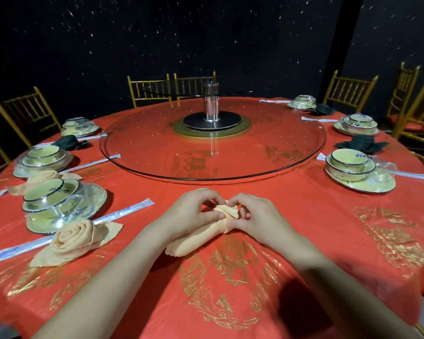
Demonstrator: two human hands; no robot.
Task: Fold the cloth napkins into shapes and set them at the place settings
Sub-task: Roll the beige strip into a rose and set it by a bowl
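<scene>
Peach napkin (201, 237), rolled into a tube, lies on the table (304, 241) just on the near side of the glass turntable (291, 152). The left grip (191, 211) and right grip (257, 216) both pinch its far end. My judgement: keep the roll tight while tucking the loose corner. The finished rose napkin (75, 237), near-left of the turntable, shows the shape to match.

The peach napkin (198, 239) is rolled into a long tube on the red tabletop (304, 241). The near rose napkin (76, 238) lies by a plate set (64, 204). The far rose napkin (43, 177) lies behind.
</scene>
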